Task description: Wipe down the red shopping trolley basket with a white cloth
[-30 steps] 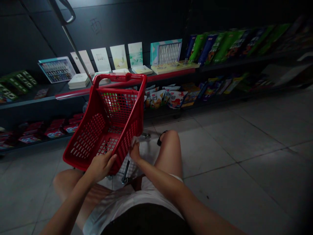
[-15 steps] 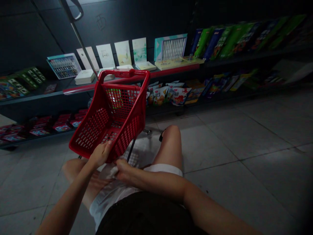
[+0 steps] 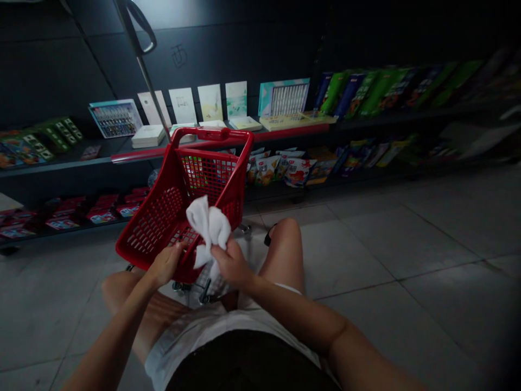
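Note:
A red plastic shopping basket on wheels (image 3: 163,217) stands tilted in front of my knees on the tiled floor. My left hand (image 3: 165,264) grips its near rim. My right hand (image 3: 232,264) is closed on a crumpled white cloth (image 3: 208,227), held up at the basket's near right corner. The basket looks empty inside. Its long metal pull handle (image 3: 140,51) rises up to the left.
Dark shelves (image 3: 65,163) run along the back wall with cards, paint sets, green and blue packs and snack bags (image 3: 285,165). Red packs (image 3: 101,209) lie on the low left shelf. Grey tiled floor (image 3: 407,244) spreads to the right.
My right hand has come up from my lap with the white cloth, raising it to the basket's rim. The left hand stays on the basket's edge.

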`<state>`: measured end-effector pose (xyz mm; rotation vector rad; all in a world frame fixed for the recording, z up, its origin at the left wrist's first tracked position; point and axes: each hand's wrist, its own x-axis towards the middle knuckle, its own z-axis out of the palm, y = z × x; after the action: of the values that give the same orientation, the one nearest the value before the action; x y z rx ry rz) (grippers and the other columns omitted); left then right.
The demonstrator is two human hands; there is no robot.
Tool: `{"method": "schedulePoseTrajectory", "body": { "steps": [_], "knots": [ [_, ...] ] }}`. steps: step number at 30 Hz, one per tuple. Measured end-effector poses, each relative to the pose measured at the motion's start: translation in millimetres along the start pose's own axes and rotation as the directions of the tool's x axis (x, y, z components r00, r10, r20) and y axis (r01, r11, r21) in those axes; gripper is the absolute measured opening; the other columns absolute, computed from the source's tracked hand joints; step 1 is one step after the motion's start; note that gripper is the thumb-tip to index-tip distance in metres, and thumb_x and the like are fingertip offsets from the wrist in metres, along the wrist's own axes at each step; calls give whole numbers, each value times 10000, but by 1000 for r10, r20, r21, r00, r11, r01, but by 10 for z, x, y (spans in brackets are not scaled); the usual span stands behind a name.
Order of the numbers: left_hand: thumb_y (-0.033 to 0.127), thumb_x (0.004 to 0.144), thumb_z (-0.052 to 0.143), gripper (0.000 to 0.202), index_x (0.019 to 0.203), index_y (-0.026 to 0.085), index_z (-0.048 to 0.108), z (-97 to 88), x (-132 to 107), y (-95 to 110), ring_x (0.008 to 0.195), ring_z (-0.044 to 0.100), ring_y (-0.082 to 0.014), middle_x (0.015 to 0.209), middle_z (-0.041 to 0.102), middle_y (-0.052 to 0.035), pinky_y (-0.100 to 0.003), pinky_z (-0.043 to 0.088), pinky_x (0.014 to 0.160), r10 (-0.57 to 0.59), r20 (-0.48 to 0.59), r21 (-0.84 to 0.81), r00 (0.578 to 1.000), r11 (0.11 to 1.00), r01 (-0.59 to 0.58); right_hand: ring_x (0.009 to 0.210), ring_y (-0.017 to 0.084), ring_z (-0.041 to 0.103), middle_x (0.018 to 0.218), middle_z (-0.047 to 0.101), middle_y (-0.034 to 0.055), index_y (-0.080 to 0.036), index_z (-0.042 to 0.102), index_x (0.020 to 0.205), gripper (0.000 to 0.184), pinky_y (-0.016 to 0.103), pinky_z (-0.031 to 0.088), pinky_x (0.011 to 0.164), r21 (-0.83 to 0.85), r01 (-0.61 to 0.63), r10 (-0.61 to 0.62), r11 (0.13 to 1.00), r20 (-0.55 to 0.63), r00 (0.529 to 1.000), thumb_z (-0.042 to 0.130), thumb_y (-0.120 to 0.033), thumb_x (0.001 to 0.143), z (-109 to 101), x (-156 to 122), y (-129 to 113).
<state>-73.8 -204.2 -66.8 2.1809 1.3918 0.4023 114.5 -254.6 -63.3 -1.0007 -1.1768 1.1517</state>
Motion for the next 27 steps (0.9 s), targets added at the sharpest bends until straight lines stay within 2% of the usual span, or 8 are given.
{"method": "schedulePoseTrajectory", "body": {
  "steps": [3,5,8,14,20,22,25,27],
  "knots": [
    [557,910,250,517,982,189,607,35,3,34,797,643,-220,808,685,-71,-288,441,707,27,51,169,998,985,-35,1291,236,421,1270,561,70,-232,595,1232,403,428,303,1119,-586,529,-487,614,246,838,480,-140,857,-308,380,77],
    [526,880,389,385,973,207,583,58,-1,81,710,631,-205,749,666,-46,-266,408,641,33,70,271,997,961,-51,1327,219,389,1295,568,43,-257,607,1226,376,447,274,1136,-662,677,-498,322,491,715,460,-129,904,-500,755,245],
    [409,896,401,256,876,208,558,67,-14,100,634,598,-171,688,630,-25,-251,366,600,68,89,325,994,941,-93,1297,180,441,1303,576,50,-238,582,1261,364,426,282,1143,-663,731,-485,160,592,643,451,-151,933,-852,1421,402],
    [385,916,374,268,840,207,560,-179,-121,-170,608,559,-130,667,594,6,-230,368,604,142,155,235,978,956,-176,1386,147,314,1421,461,33,-235,571,1265,439,436,191,1198,-820,475,-659,319,168,733,343,-68,930,-1280,2157,218],
    [525,906,357,433,689,201,544,-620,-129,-318,614,572,-139,635,599,4,-231,349,574,20,170,381,985,921,-84,1330,158,406,1322,556,44,-216,634,1159,306,400,287,1172,-592,804,-635,52,602,485,420,-169,946,-922,1694,369],
    [578,892,350,448,772,212,577,-660,-10,-231,676,610,-166,699,637,-7,-242,352,587,-22,89,454,996,891,-21,1304,166,436,1290,573,48,-219,636,1156,294,375,326,1153,-596,800,-640,68,589,493,443,-185,937,-1016,1730,327],
    [622,886,315,486,966,225,585,-606,290,-58,782,648,-202,833,686,-37,-256,374,629,-8,9,493,1000,870,3,1323,214,412,1358,499,100,-185,581,1249,388,390,341,1135,-786,560,-742,263,206,638,422,-117,901,-1352,2034,113],
    [626,894,272,526,1006,214,579,-546,526,29,809,655,-221,854,696,-62,-263,377,635,-7,-21,531,1000,847,17,1367,246,350,1444,390,126,-158,497,1340,514,425,313,1144,-833,369,-760,412,-91,643,400,-50,847,-1509,2236,-39]
  ]
}}
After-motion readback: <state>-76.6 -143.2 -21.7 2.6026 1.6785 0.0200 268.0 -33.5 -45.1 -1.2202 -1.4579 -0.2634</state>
